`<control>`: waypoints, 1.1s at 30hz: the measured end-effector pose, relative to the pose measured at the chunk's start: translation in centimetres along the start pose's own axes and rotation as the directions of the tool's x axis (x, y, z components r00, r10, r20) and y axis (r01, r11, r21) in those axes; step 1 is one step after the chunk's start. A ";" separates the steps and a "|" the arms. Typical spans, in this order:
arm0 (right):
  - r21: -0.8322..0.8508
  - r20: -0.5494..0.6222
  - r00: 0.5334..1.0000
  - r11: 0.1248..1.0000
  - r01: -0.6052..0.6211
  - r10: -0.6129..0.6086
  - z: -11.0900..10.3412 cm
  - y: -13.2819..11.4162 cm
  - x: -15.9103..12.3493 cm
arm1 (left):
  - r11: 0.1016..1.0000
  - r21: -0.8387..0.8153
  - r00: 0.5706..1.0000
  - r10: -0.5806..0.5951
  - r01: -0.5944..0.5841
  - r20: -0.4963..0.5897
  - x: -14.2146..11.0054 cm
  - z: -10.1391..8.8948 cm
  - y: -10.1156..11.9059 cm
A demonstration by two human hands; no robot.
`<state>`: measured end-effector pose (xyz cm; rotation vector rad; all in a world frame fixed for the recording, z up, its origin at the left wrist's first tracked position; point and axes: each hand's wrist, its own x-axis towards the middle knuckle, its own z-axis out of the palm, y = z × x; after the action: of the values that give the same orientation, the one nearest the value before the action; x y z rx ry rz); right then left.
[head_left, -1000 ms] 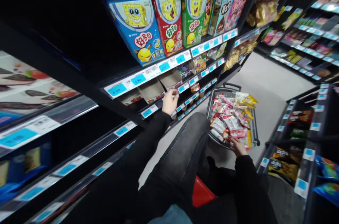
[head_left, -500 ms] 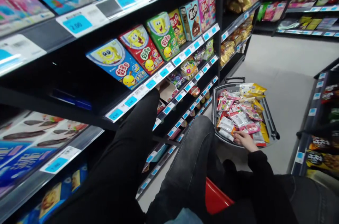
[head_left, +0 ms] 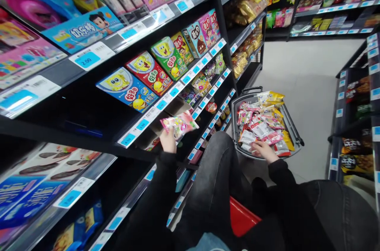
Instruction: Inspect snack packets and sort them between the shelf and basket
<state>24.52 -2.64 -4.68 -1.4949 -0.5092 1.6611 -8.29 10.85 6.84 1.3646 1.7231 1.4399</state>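
Observation:
A pink and white candy packet (head_left: 180, 123) is pinched in my left hand (head_left: 168, 139), in front of the lower shelf and just below the price strip. My right hand (head_left: 265, 151) is over the near edge of a grey shopping basket (head_left: 234, 124) on the floor. Its fingers close on a pale candy packet (head_left: 247, 137) at the near left of the pile, the fingertips partly hidden among the wrappers. Loose pink, white and yellow packets (head_left: 268, 122) fill the basket. Near my left hand, an open carton (head_left: 178, 106) lies on the lower shelf.
Cartoon biscuit boxes (head_left: 148, 75) line the shelf above my left hand. Several stepped shelf edges with price tags (head_left: 142, 124) run along the left. My knee (head_left: 218, 156) is between shelf and basket. Another snack rack (head_left: 353, 124) stands right, beyond the aisle floor (head_left: 308, 69).
My left hand has come out from the lower shelf, where it was hidden, and now holds a pink candy packet. The right hand stays at the basket. The view has shifted slightly.

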 end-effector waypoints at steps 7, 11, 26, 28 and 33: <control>0.206 0.669 0.743 0.956 -0.208 0.018 4.1 -1.3 -5.3 | 0.928 -0.138 0.722 0.358 -0.346 0.592 -13.2 2.7 2.3; 0.459 0.531 0.816 0.887 -0.049 -0.229 3.2 -1.9 -6.0 | 0.721 -0.326 0.366 0.623 -0.612 0.691 -13.6 3.2 4.8; 0.171 0.260 0.717 0.761 0.626 -0.647 3.1 -1.2 -4.9 | 0.918 -0.241 0.498 0.056 0.315 0.866 -13.8 2.2 5.6; 0.125 0.245 0.712 0.750 0.649 -0.658 3.3 -1.1 -4.8 | 0.974 -0.159 0.569 0.039 0.163 0.821 -13.9 2.5 5.5; 0.096 0.226 0.759 0.790 0.606 -0.610 4.1 -0.9 -4.8 | 1.000 -0.020 0.657 0.016 -0.001 0.754 -14.1 3.1 5.0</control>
<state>20.72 -4.99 -0.14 -0.9501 -0.9991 1.3105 1.38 -0.95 7.60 1.6405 1.1261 0.6815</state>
